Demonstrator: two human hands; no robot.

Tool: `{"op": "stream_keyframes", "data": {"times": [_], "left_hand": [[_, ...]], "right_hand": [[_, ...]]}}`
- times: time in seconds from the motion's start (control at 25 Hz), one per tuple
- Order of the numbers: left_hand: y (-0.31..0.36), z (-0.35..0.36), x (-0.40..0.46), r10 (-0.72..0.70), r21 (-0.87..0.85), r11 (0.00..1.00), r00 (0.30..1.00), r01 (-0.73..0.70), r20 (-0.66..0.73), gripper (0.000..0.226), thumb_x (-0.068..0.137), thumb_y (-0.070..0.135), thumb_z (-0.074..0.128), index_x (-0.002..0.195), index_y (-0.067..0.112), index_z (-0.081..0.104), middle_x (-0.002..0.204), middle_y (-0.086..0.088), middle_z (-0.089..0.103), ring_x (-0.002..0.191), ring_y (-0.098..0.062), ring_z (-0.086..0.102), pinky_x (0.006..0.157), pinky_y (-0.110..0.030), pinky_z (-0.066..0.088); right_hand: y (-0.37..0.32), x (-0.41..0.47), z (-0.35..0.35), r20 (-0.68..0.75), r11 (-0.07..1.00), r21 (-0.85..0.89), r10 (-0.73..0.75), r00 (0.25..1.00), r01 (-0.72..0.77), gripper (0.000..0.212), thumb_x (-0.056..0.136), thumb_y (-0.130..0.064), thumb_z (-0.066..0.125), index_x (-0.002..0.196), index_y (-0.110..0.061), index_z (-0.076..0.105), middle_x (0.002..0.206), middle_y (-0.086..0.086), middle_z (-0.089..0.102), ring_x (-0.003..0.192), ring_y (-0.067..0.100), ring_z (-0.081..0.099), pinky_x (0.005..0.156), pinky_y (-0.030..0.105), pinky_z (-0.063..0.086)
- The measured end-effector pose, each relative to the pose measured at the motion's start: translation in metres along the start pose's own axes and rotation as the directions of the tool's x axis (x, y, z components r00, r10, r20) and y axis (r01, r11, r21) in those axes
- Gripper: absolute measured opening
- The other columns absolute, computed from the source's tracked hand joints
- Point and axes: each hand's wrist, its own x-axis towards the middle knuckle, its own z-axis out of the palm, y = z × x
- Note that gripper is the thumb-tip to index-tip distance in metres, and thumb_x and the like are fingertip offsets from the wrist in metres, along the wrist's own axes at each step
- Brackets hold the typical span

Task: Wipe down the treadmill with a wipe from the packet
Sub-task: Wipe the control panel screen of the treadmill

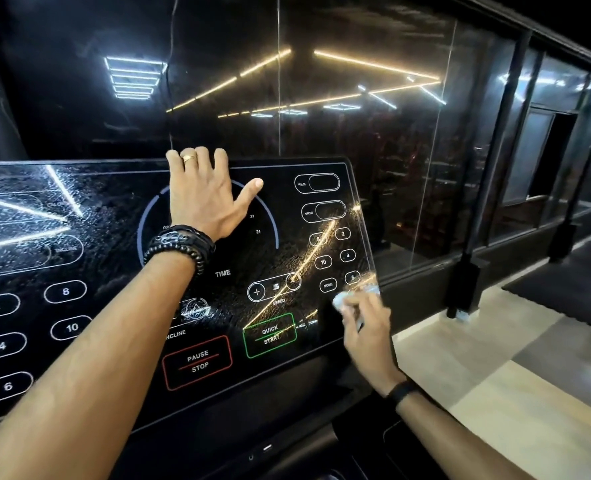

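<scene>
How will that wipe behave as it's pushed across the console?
The wipe looks bunched and shapeless under the right hand, so it is probably floppy and light. The console is glossy and shows streaks, so the wipe likely glides easily. The left hand lies flat on the console, perhaps steadying it.

Dark glass wall point(321, 98) reflecting lights; pale floor point(477, 358).

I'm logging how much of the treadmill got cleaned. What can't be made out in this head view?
- Pale wipe: blurred, mostly covered by the right hand; its size is unclear.
- Glossy black treadmill console: left part cut by the frame edge; glare hides labels there.
- Centre dial numbers: covered by the left hand, which lies flat.
- Wipe packet, belt: out of view.
</scene>
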Motion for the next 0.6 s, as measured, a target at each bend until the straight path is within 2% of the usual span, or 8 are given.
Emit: {"op": "stream_keyframes", "data": {"times": [0.08,0.2,0.24,0.32,0.4,0.44,0.56,0.6], "left_hand": [[0.0,0.001,0.001,-0.003,0.001,1.0,1.0,0.003,-0.01,0.084,0.094,0.073,0.011,0.116,0.003,0.05,0.113,-0.025,0.055,0.114,-0.042,0.047,0.109,-0.056,0.029],[0.0,-0.002,0.001,-0.003,-0.015,1.0,1.0,0.003,0.007,0.084,0.095,0.073,0.012,0.117,0.002,0.05,0.114,-0.026,0.055,0.115,-0.042,0.047,0.11,-0.057,0.028],[0.0,-0.002,0.001,0.0,-0.017,1.0,1.0,0.0,0.01,0.084,0.095,0.073,0.012,0.117,0.002,0.051,0.114,-0.026,0.055,0.115,-0.042,0.047,0.11,-0.057,0.028],[0.0,-0.003,0.0,0.002,-0.014,1.0,1.0,-0.002,0.002,0.084,0.095,0.073,0.011,0.117,0.002,0.051,0.114,-0.025,0.055,0.114,-0.042,0.047,0.11,-0.057,0.028],[-0.001,-0.002,0.0,0.001,-0.02,1.0,1.0,-0.001,-0.003,0.084,0.095,0.072,0.01,0.117,0.002,0.051,0.114,-0.025,0.056,0.114,-0.042,0.047,0.11,-0.056,0.028],[-0.001,-0.002,0.0,-0.002,-0.029,1.0,1.0,0.002,-0.003,0.083,0.095,0.071,0.01,0.117,0.002,0.051,0.115,-0.025,0.056,0.115,-0.042,0.047,0.11,-0.056,0.028],[0.0,-0.002,0.0,-0.005,-0.043,0.999,1.0,0.005,0.004,0.082,0.096,0.071,0.012,0.115,0.002,0.051,0.116,-0.026,0.056,0.116,-0.043,0.047,0.11,-0.057,0.027],[0.0,-0.002,0.0,-0.005,-0.039,0.999,1.0,0.005,0.0,0.082,0.096,0.071,0.012,0.114,0.001,0.051,0.115,-0.026,0.056,0.115,-0.043,0.047,0.11,-0.057,0.028]], "right_hand": [[0.004,-0.014,-0.012,0.078,0.983,-0.024,-0.179,0.981,0.181,0.02,0.093,-0.009,0.06,0.102,-0.027,0.061,0.105,-0.013,0.059,0.101,0.006,0.06,0.09,0.035,0.039],[0.013,0.01,-0.007,-0.092,0.98,0.032,0.198,0.976,-0.196,0.022,0.091,-0.002,0.065,0.095,-0.023,0.064,0.097,-0.013,0.057,0.084,0.013,0.061,0.08,0.055,0.05],[0.002,0.009,-0.004,-0.1,0.977,0.032,0.214,0.972,-0.212,0.023,0.091,-0.001,0.065,0.095,-0.024,0.063,0.098,-0.014,0.057,0.085,0.014,0.061,0.079,0.054,0.05],[-0.02,-0.013,0.003,0.05,0.998,0.015,-0.064,0.997,0.063,0.026,0.091,-0.002,0.063,0.099,-0.027,0.06,0.104,-0.016,0.056,0.1,0.008,0.06,0.085,0.045,0.044],[-0.02,-0.017,-0.009,0.18,0.953,0.013,-0.3,0.937,0.303,0.029,0.091,-0.004,0.061,0.103,-0.03,0.058,0.107,-0.022,0.054,0.105,-0.003,0.055,0.087,0.041,0.037],[-0.01,-0.006,-0.011,0.162,0.958,-0.014,-0.279,0.947,0.285,0.029,0.092,-0.007,0.061,0.102,-0.033,0.057,0.105,-0.023,0.053,0.1,-0.005,0.054,0.086,0.042,0.038],[-0.006,0.038,-0.004,-0.042,0.988,0.023,0.156,0.987,-0.155,0.031,0.094,-0.009,0.063,0.092,-0.039,0.059,0.095,-0.017,0.056,0.079,0.003,0.058,0.079,0.057,0.048],[-0.02,0.037,0.001,-0.03,0.988,0.045,0.149,0.988,-0.148,0.033,0.094,-0.007,0.065,0.092,-0.039,0.059,0.096,-0.018,0.056,0.078,0.005,0.059,0.079,0.055,0.048]]}}
